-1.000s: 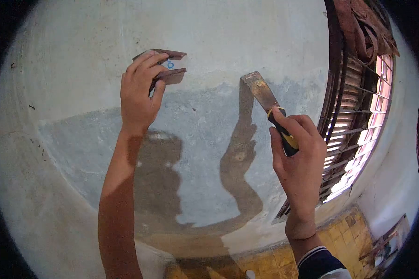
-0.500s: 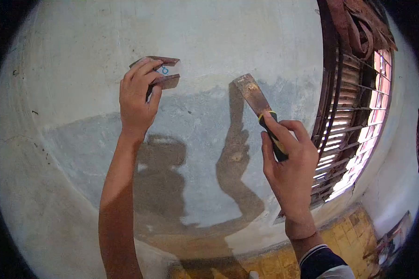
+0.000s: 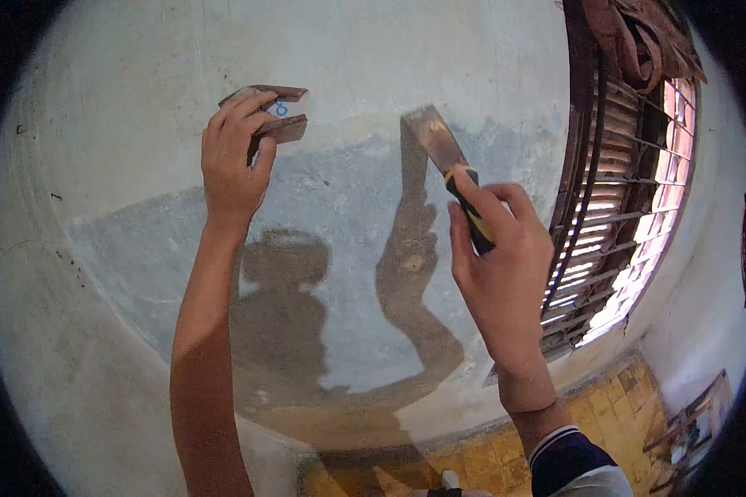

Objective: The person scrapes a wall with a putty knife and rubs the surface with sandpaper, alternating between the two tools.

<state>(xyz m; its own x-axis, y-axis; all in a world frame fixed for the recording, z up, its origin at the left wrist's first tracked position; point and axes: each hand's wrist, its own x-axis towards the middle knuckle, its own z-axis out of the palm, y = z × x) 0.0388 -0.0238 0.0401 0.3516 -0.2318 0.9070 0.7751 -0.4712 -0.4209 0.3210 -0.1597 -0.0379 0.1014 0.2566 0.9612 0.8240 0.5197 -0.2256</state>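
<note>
My left hand [image 3: 234, 170] is raised against the wall at the upper left, its fingers curled over a brown piece [image 3: 287, 129] with two flat arms, one above the other. A small blue ring-like mark shows between those arms; the rest of the piece is hidden behind my fingers. In my right hand [image 3: 510, 269] is a paint scraper [image 3: 436, 138] with a black and yellow handle, gripped with the index finger along the handle. Its worn metal blade points up and left, its tip at the upper edge of a grey-blue patch [image 3: 352, 195] on the pale wall.
A barred, slatted window [image 3: 626, 199] is at the right, with brown cloth [image 3: 638, 41] hanging over its top. Yellow floor tiles [image 3: 489, 464] lie below. My shadow falls across the wall. A framed object [image 3: 700, 418] leans at the lower right.
Both hands and the things they hold have shifted slightly up and left in view. The scraper blade still points up and left near the patch's upper edge.
</note>
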